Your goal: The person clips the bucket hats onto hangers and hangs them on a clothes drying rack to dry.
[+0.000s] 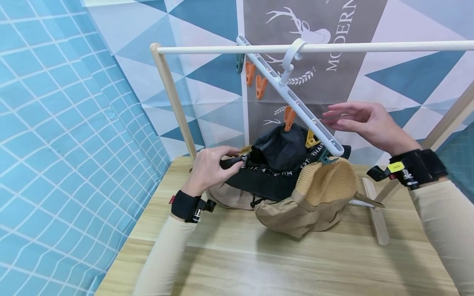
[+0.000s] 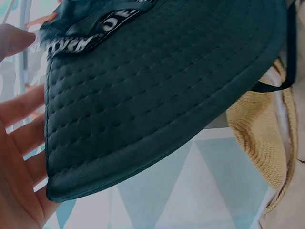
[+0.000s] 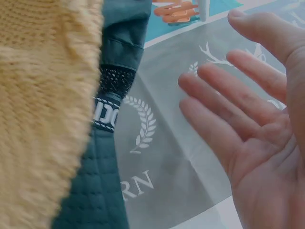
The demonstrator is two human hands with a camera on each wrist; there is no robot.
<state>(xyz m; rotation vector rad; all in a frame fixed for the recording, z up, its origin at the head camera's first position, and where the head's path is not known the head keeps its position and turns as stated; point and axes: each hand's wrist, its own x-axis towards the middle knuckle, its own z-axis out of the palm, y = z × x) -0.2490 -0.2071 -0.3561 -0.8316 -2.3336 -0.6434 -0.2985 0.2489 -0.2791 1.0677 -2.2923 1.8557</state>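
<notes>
From the head, the left hand (image 1: 212, 166) is curled round the brim edge of a dark fabric hat with a white-lettered band (image 1: 279, 146), below a pale-blue slotted plastic hanger (image 1: 301, 109), while the right hand (image 1: 364, 121) is beside the hanger, fingers extended, near a khaki cloth hat with woven straw-coloured lining (image 1: 314, 211). The left wrist view shows fingers behind the quilted brim (image 2: 143, 95) at its side edge. In the right wrist view, slightly spread fingers (image 3: 212, 121) stand apart from both hats.
</notes>
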